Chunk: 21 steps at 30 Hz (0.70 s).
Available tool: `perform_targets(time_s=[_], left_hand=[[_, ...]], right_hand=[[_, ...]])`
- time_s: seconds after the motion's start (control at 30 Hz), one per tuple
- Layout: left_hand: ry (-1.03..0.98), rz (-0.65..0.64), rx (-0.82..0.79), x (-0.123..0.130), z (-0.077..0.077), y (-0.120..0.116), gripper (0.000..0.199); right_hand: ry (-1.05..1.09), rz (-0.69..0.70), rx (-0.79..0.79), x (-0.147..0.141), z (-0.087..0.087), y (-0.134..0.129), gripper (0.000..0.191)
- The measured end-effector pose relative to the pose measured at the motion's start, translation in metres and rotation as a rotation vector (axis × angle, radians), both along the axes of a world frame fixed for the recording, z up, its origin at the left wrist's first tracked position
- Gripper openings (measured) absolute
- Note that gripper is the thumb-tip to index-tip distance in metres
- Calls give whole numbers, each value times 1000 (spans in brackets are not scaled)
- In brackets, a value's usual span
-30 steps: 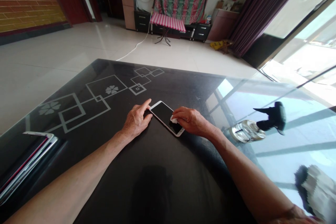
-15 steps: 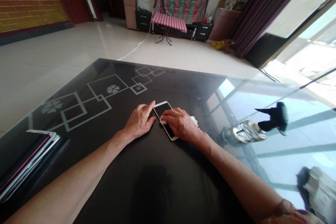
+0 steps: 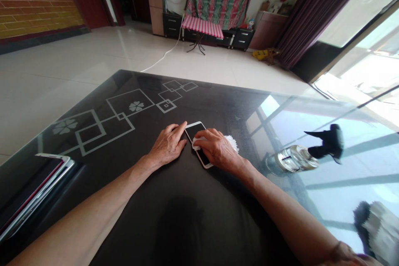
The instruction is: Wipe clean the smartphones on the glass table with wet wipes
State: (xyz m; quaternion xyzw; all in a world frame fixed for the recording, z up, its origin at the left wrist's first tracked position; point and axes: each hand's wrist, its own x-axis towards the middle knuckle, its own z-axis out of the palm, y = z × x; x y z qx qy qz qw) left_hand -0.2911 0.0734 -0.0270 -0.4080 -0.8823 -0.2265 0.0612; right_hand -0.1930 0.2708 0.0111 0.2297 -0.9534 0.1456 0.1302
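Observation:
A white-framed smartphone (image 3: 193,128) with a dark screen lies flat on the black glossy table (image 3: 149,216). My left hand (image 3: 168,143) rests beside its left edge, fingers stretched out, with the index fingertip at the phone's upper left corner. Over the screen, my right hand (image 3: 216,147) is closed on a white cloth (image 3: 232,143) and presses it to the glass. Part of the cloth pokes out past the fingertips, part beyond the far side of the hand. The lower part of the phone is partly hidden under this hand.
On the right stands a clear spray bottle (image 3: 291,158) with a black trigger head. A crumpled grey-white cloth (image 3: 382,228) lies at the lower right. Stacked devices (image 3: 37,193) with silver and red edges sit at the left. Past the table, a striped folding table (image 3: 202,27) stands on the floor.
The whole view has shifted slightly, moving everything a little to the right. The right hand still holds the cloth on the phone, and the left hand keeps its place beside it.

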Motion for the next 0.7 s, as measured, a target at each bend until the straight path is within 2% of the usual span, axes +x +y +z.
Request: perform_targets(time_s=[0.13, 0.4, 0.7], left_hand=[[2, -10, -5, -1, -1, 0, 59], [5, -12, -28, 0, 1, 0, 59], [5, -20, -17, -1, 0, -1, 60]], right_hand=[[4, 12, -18, -6, -5, -1, 26], [-139, 118, -5, 21, 17, 9, 27], [-32, 62, -29, -6, -3, 5, 27]])
